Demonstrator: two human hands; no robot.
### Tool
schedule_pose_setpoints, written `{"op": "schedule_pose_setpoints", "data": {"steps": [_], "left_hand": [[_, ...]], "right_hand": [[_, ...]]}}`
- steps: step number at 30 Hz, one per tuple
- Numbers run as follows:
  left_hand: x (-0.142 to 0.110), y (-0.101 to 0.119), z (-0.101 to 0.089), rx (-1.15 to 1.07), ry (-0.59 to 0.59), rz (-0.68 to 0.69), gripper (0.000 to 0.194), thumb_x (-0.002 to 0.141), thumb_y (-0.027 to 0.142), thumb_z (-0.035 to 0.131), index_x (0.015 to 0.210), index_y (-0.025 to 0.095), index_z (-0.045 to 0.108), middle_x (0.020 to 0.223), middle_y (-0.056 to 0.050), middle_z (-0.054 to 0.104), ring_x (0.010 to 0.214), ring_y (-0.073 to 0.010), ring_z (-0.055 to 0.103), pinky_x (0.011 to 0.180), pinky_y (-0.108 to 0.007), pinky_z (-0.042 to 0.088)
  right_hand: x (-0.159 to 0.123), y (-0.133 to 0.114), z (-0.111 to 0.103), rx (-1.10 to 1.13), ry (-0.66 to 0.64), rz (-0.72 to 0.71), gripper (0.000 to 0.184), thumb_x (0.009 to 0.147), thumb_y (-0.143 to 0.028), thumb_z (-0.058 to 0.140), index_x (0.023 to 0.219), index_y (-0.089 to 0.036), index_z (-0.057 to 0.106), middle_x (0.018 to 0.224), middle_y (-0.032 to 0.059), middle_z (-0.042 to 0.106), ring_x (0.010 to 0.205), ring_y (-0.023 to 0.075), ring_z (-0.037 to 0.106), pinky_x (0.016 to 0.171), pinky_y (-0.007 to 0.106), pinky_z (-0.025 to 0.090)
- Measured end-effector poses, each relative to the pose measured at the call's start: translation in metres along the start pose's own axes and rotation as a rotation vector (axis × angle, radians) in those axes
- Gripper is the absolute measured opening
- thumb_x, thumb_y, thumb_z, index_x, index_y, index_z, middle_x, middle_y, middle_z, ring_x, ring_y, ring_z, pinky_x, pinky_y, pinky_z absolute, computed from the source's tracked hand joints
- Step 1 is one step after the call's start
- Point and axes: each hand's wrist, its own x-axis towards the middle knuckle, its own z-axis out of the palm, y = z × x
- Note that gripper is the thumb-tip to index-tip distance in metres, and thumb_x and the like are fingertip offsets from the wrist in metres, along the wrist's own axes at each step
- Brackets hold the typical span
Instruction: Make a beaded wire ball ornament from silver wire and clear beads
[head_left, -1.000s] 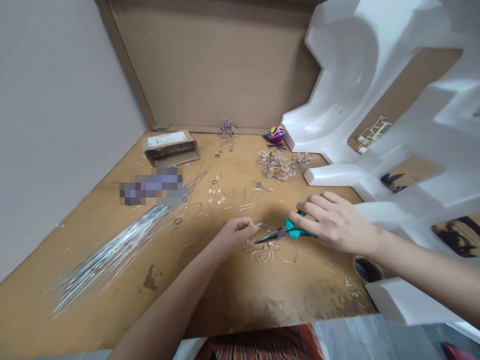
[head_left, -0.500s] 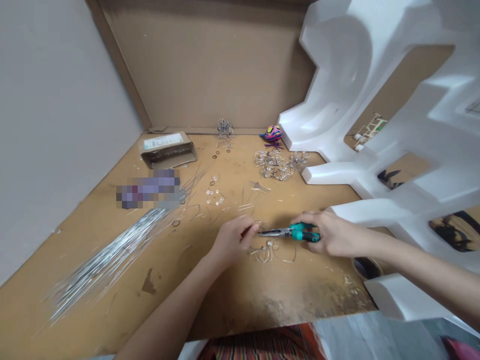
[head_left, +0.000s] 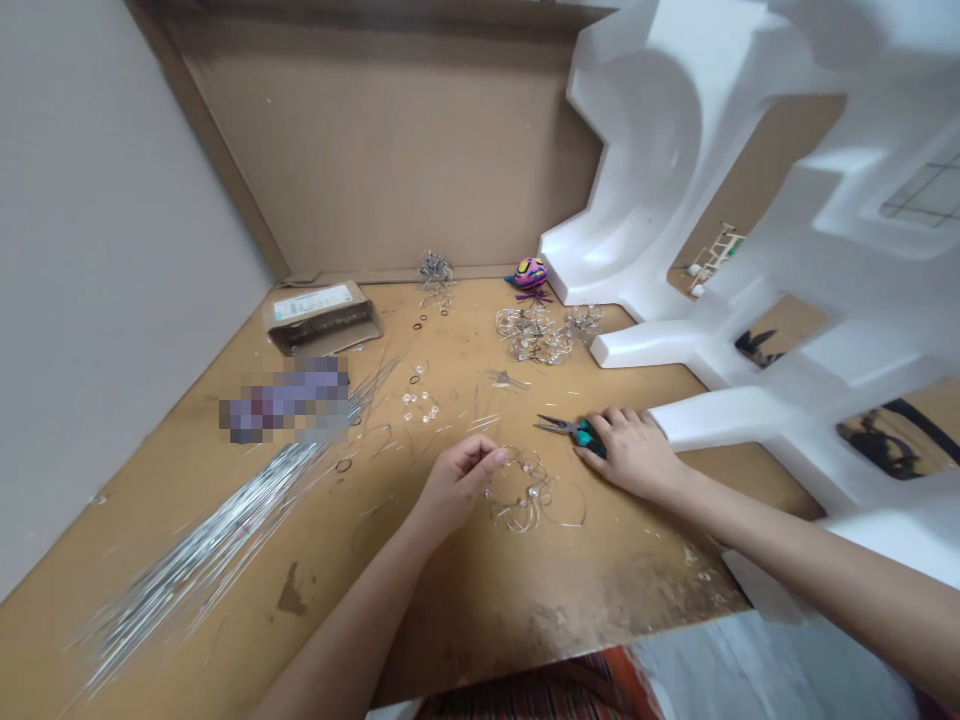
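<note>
My left hand [head_left: 459, 488] pinches the upper left edge of a ring of thin bent wire with clear beads [head_left: 517, 500] on the tabletop. My right hand [head_left: 634, 452] lies palm down over the handles of green-and-black needle-nose pliers [head_left: 559, 426], its fingers and thumb around them. The pliers rest on or just above the table, jaws parted and pointing left, with nothing between them. My palm hides most of the handles. To the ring's right is a loose curved wire [head_left: 581, 510].
Straight silver wires [head_left: 217, 540] lie in a bundle at left, near a blurred purple item [head_left: 289, 395] and a cardboard box [head_left: 322, 318]. Beaded wire pieces [head_left: 536, 335] and a colourful ball-like item [head_left: 531, 272] are at the back. White moulded foam [head_left: 720, 425] borders the right side.
My right hand has drawn the pliers away from the wire ring, up and to the right, and their jaws have opened. My left hand stays at the ring. The view has shifted slightly.
</note>
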Motion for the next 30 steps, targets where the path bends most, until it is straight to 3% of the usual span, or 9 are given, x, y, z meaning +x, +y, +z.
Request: {"op": "schedule_pose_setpoints", "data": {"steps": [4,7,11,16,20,24,27,30], "left_hand": [[0.002,-0.002,-0.003,0.023,0.121,0.004,0.028,0.079,0.042,0.053,0.067,0.017,0.048,0.051,0.007,0.035,0.048,-0.0071,0.032,0.047,-0.019,0.026],[0.002,-0.004,-0.001,0.139,0.114,0.08,0.025,0.079,0.038,0.054,0.067,0.016,0.052,0.056,0.005,0.04,0.052,-0.0081,0.036,0.049,-0.02,0.028],[0.001,-0.004,0.003,0.392,0.061,0.25,0.019,0.081,0.031,0.053,0.07,0.017,0.058,0.063,0.002,0.049,0.06,-0.0105,0.043,0.056,-0.021,0.032],[0.0,-0.006,0.006,0.573,0.072,0.315,0.017,0.082,0.027,0.052,0.07,0.017,0.059,0.062,0.002,0.048,0.06,-0.0112,0.044,0.056,-0.022,0.032],[0.001,-0.007,0.007,0.601,0.098,0.34,0.017,0.082,0.026,0.052,0.069,0.017,0.058,0.063,0.001,0.049,0.062,-0.0123,0.046,0.057,-0.023,0.034],[0.004,-0.006,0.003,0.548,0.105,0.359,0.014,0.082,0.03,0.053,0.081,0.018,0.06,0.078,-0.002,0.057,0.078,-0.0162,0.053,0.07,-0.027,0.041],[0.007,-0.009,0.0,0.588,0.084,0.312,0.02,0.077,0.029,0.059,0.095,0.019,0.059,0.095,-0.005,0.06,0.092,-0.0199,0.053,0.081,-0.033,0.042],[0.011,-0.016,0.001,0.613,0.018,0.27,0.015,0.079,0.025,0.056,0.092,0.02,0.061,0.094,-0.005,0.063,0.092,-0.0199,0.054,0.081,-0.033,0.042]], "right_hand": [[0.007,0.002,0.001,0.14,-0.003,-0.019,0.047,0.081,-0.048,0.047,0.113,-0.016,0.056,0.107,0.015,0.059,0.1,0.0301,0.051,0.079,0.04,0.037],[0.013,-0.001,-0.018,0.438,-0.009,-0.108,0.034,0.085,-0.037,0.044,0.109,-0.019,0.06,0.108,0.0106,0.06,0.097,0.0228,0.055,0.082,0.035,0.041],[0.019,-0.024,-0.053,0.793,0.007,-0.285,0.025,0.086,-0.026,0.045,0.102,-0.021,0.065,0.098,0.0056,0.065,0.09,0.0167,0.059,0.082,0.03,0.044],[0.021,-0.057,-0.064,0.87,-0.065,-0.382,0.022,0.082,-0.018,0.05,0.094,-0.017,0.068,0.086,0.0054,0.066,0.079,0.0145,0.059,0.072,0.026,0.044],[0.02,-0.061,-0.053,0.998,-0.113,-0.282,0.02,0.08,-0.017,0.051,0.087,-0.018,0.07,0.078,0.0027,0.066,0.069,0.0123,0.058,0.063,0.023,0.043],[0.023,-0.052,-0.039,1.156,-0.176,-0.062,0.018,0.078,-0.022,0.052,0.082,-0.017,0.068,0.067,0.0005,0.064,0.056,0.0106,0.053,0.054,0.022,0.04],[0.027,-0.046,-0.027,1.167,-0.101,0.07,0.017,0.076,-0.027,0.055,0.077,-0.016,0.068,0.067,0.0011,0.063,0.057,0.0111,0.051,0.053,0.023,0.039],[0.029,-0.044,-0.015,1.188,-0.051,0.103,0.019,0.075,-0.031,0.056,0.076,-0.015,0.067,0.068,0.0018,0.062,0.059,0.0115,0.05,0.054,0.023,0.038]]}}
